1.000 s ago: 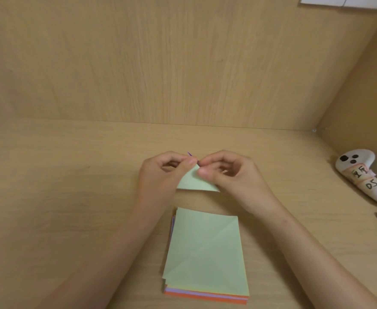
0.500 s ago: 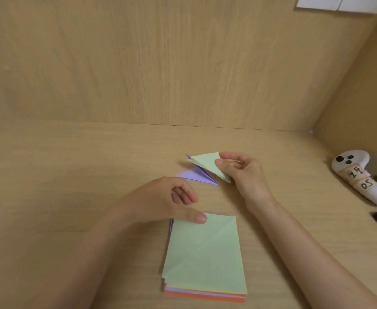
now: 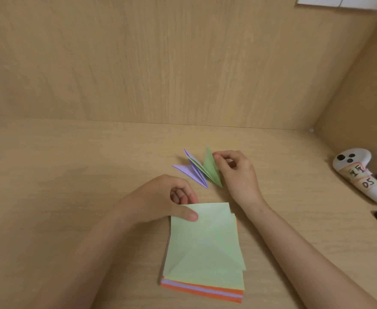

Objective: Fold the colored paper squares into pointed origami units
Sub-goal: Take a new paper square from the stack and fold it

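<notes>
Left hand (image 3: 160,201) pinches the top green sheet (image 3: 205,241) at the far-left corner of the paper stack (image 3: 200,291), thumb on top, fingers curled under. Right hand (image 3: 238,175) has its fingers curled, tips at the upper edge of the green folded unit (image 3: 212,170); grip or bare touch, can't tell. Purple unit (image 3: 189,171) lies just left of those fingertips.

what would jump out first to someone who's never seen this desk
A stack of coloured paper sits near the front of the desk, the left hand pinching the far left corner of its green top sheet. Just behind lie purple units and a green unit, the right hand at the green one's edge. A white controller lies far right.
</notes>
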